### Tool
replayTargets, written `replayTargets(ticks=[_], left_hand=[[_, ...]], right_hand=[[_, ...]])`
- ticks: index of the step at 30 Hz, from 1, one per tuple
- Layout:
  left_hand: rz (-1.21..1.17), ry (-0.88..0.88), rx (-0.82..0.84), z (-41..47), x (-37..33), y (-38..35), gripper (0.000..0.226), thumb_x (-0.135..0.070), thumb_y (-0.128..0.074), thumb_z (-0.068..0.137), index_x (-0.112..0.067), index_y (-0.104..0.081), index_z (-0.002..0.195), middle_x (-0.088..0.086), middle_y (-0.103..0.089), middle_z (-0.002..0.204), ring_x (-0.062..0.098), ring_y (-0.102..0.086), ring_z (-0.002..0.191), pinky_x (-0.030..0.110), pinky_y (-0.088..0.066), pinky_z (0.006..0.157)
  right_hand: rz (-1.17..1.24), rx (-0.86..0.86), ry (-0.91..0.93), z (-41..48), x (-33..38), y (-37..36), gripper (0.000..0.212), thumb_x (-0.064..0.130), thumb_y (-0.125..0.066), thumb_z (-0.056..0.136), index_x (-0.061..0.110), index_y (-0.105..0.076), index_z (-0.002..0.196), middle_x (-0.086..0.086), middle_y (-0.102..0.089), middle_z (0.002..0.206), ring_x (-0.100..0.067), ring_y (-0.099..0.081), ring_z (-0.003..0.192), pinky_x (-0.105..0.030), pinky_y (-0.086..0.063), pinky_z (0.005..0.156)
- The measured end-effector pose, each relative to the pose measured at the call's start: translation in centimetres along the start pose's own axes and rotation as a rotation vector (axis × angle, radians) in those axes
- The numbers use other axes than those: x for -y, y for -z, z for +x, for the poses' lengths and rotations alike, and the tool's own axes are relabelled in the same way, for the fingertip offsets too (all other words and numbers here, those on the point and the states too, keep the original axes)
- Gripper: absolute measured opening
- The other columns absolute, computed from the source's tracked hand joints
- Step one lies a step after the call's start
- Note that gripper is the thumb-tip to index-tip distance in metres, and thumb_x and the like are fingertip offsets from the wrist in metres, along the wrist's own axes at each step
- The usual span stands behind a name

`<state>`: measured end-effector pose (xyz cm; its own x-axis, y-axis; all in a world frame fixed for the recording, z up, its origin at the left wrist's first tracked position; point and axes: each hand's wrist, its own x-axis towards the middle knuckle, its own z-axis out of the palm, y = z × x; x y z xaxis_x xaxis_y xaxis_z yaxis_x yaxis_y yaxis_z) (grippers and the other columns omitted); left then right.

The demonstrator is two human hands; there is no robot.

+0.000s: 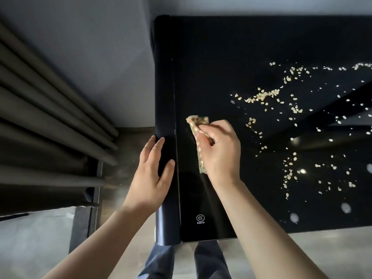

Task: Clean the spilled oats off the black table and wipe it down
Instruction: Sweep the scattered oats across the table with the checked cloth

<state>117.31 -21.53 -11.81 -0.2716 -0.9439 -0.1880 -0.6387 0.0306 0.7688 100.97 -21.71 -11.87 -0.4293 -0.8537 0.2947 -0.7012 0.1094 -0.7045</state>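
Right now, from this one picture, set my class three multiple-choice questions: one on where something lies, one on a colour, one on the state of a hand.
1. Where do most oats lie relative to the cloth?
A. To its right
B. To its left
C. On the floor

2. What colour is the table top?
A. White
B. Black
C. Red

3. What is the left hand doing?
A. Gripping the cloth
B. Resting open on the table top's left edge
C. Pinching oats

Answers:
1 A, the flakes spread over the right part of the surface.
2 B, the surface is glossy black.
3 B, its fingers lie straight on the edge, while the right hand grips the cloth.
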Motion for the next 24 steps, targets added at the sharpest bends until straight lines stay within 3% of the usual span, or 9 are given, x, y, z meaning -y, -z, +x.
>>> replayTargets(ticks=[6,8,11,13,15,20,24], left_hand=[[0.040,-0.033,0.019,-0.3,-0.3,0.3,0.057,-0.034,-0.050,0.095,-0.025,-0.032,0.148,-0.010,-0.017,0.156,0.008,-0.024,0.141,0.037,-0.036,0.110],[0.042,-0.052,0.002,-0.3,-0.8,0.5,0.056,-0.034,-0.050,0.094,-0.024,-0.036,0.146,-0.011,-0.019,0.155,0.006,-0.025,0.141,0.032,-0.036,0.110],[0.116,-0.089,-0.014,0.3,-1.5,0.8,0.052,-0.031,-0.054,0.093,-0.020,-0.042,0.143,-0.007,-0.021,0.156,0.009,-0.027,0.140,0.010,-0.024,0.105],[0.194,-0.150,-0.014,1.0,-2.1,0.7,0.050,-0.026,-0.056,0.092,-0.017,-0.045,0.140,-0.004,-0.024,0.155,0.015,-0.028,0.140,0.016,-0.021,0.106],[0.244,-0.208,0.000,2.0,-2.9,0.2,0.049,-0.025,-0.058,0.092,-0.015,-0.048,0.139,-0.001,-0.028,0.154,0.020,-0.029,0.140,0.025,-0.023,0.108],[0.379,-0.274,0.041,4.9,-4.4,-1.0,0.056,-0.033,-0.052,0.088,-0.007,-0.048,0.137,0.008,-0.037,0.150,0.027,-0.029,0.140,0.030,-0.019,0.111],[0.467,-0.233,0.036,6.3,-4.0,-0.9,0.063,-0.034,-0.054,0.093,-0.010,-0.033,0.147,0.006,-0.022,0.157,0.022,-0.011,0.146,0.025,-0.006,0.112]], right_hand=[[-0.119,-0.019,0.053,0.5,-3.4,1.5,0.015,0.014,-0.071,0.083,0.009,-0.074,0.097,-0.001,-0.062,0.091,-0.017,-0.059,0.079,-0.023,-0.048,0.068],[-0.173,-0.095,0.034,0.8,-5.5,3.1,0.014,0.013,-0.071,0.083,0.009,-0.074,0.095,-0.003,-0.062,0.091,-0.021,-0.060,0.078,-0.029,-0.051,0.067],[-0.172,-0.200,-0.052,1.6,-7.9,5.6,0.013,0.011,-0.070,0.083,0.009,-0.075,0.094,-0.005,-0.061,0.089,-0.025,-0.061,0.077,-0.039,-0.053,0.067],[-0.153,-0.226,-0.066,2.0,-7.6,6.5,0.013,0.012,-0.069,0.083,0.010,-0.075,0.094,-0.005,-0.062,0.088,-0.023,-0.061,0.077,-0.039,-0.052,0.070],[-0.116,-0.197,-0.041,2.3,-5.9,6.0,0.013,0.013,-0.070,0.082,0.012,-0.076,0.093,-0.004,-0.062,0.088,-0.020,-0.060,0.078,-0.033,-0.050,0.071],[-0.035,-0.120,0.007,4.9,-2.6,1.8,0.011,0.017,-0.071,0.083,0.012,-0.076,0.092,-0.001,-0.062,0.085,-0.016,-0.060,0.076,-0.023,-0.049,0.065],[-0.132,0.005,0.052,6.4,-3.4,-0.3,0.011,0.018,-0.069,0.085,0.013,-0.075,0.093,0.000,-0.061,0.087,-0.016,-0.058,0.078,-0.025,-0.050,0.067]])
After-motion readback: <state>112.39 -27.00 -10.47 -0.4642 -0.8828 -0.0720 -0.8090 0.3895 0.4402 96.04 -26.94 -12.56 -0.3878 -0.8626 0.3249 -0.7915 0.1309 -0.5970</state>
